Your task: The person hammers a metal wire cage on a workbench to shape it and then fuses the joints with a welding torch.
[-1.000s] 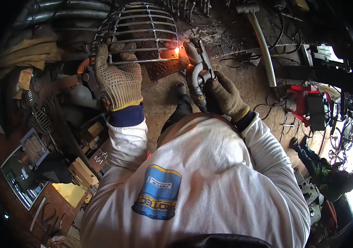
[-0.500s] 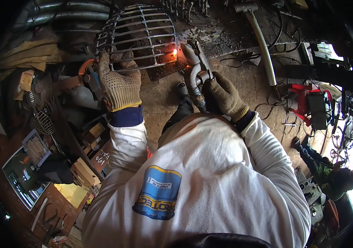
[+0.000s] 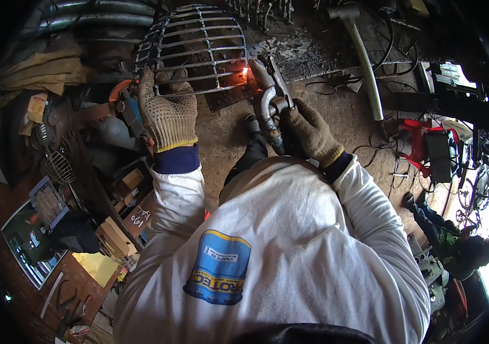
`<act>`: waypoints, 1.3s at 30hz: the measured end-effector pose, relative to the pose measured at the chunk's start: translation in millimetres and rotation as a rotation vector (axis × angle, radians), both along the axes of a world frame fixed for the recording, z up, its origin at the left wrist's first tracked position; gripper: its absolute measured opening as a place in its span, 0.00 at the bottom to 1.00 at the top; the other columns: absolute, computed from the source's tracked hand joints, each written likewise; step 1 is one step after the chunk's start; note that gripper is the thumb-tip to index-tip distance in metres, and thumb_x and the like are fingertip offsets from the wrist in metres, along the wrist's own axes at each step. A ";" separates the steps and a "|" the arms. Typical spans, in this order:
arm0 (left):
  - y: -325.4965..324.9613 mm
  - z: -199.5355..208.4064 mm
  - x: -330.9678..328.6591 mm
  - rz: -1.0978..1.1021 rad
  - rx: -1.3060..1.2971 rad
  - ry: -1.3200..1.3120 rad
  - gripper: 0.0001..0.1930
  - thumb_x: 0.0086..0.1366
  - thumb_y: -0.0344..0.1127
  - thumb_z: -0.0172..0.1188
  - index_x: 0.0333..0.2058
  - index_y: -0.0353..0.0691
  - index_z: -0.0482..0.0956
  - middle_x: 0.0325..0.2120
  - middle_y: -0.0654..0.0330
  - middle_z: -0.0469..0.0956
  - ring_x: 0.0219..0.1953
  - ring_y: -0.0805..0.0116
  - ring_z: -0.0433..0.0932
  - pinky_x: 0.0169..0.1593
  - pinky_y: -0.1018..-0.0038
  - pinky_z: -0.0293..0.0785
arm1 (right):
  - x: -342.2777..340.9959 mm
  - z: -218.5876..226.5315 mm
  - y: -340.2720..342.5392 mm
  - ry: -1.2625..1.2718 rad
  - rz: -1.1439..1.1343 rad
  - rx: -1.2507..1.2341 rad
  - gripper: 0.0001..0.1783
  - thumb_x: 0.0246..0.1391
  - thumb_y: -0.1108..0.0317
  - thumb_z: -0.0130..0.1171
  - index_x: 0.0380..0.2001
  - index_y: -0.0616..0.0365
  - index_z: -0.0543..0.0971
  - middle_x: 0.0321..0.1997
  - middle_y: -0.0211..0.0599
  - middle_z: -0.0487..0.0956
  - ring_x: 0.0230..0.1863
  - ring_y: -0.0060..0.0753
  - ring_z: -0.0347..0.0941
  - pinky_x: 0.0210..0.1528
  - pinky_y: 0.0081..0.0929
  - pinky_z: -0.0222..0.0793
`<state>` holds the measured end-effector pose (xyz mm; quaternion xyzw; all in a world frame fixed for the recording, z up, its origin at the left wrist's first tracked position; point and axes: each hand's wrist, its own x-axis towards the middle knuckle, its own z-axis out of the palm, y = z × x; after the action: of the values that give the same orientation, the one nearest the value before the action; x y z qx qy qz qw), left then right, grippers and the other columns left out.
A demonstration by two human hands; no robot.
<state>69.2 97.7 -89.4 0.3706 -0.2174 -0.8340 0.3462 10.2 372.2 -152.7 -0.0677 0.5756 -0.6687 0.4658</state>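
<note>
The right hand has its grip clamped on a metal tool; the left hand's grip curls round the near-left corner of a barred metal grille. Orange glow at its near-right! Beyond, a hammer overhangs the table.

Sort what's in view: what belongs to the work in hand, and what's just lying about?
In use:
- metal grille, held by the gloved left hand
- clamp-like metal tool, in the gloved right hand

Apparently just lying about:
- hammer
- brown cloth
- small box
- red chair
</note>
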 end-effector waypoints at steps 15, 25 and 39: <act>9.8 14.3 -5.3 0.042 0.009 -0.053 0.06 0.65 0.33 0.62 0.28 0.52 0.77 0.32 0.66 0.82 0.26 0.75 0.77 0.30 0.77 0.75 | 2.6 -0.8 -3.9 -0.059 -0.060 -0.031 0.21 0.67 0.56 0.53 0.51 0.64 0.72 0.38 0.30 0.80 0.38 0.17 0.75 0.40 0.20 0.73; 11.3 23.1 3.1 -0.123 -0.064 0.058 0.07 0.64 0.38 0.62 0.37 0.44 0.78 0.30 0.67 0.78 0.29 0.73 0.76 0.32 0.76 0.74 | 1.8 -3.3 2.5 -0.117 -0.092 -0.210 0.21 0.66 0.55 0.55 0.53 0.58 0.74 0.39 0.25 0.77 0.37 0.15 0.72 0.37 0.17 0.69; 4.9 2.2 -1.4 0.021 0.107 -0.074 0.06 0.64 0.39 0.62 0.30 0.47 0.77 0.21 0.71 0.72 0.22 0.74 0.69 0.27 0.75 0.66 | -1.8 1.8 -2.2 -0.109 -0.048 -0.060 0.21 0.67 0.54 0.53 0.51 0.61 0.74 0.34 0.27 0.78 0.32 0.17 0.74 0.35 0.20 0.72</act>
<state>67.8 102.7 -87.2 0.4214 -0.1812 -0.8265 0.3262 8.4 370.0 -150.9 -0.0313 0.5306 -0.6993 0.4780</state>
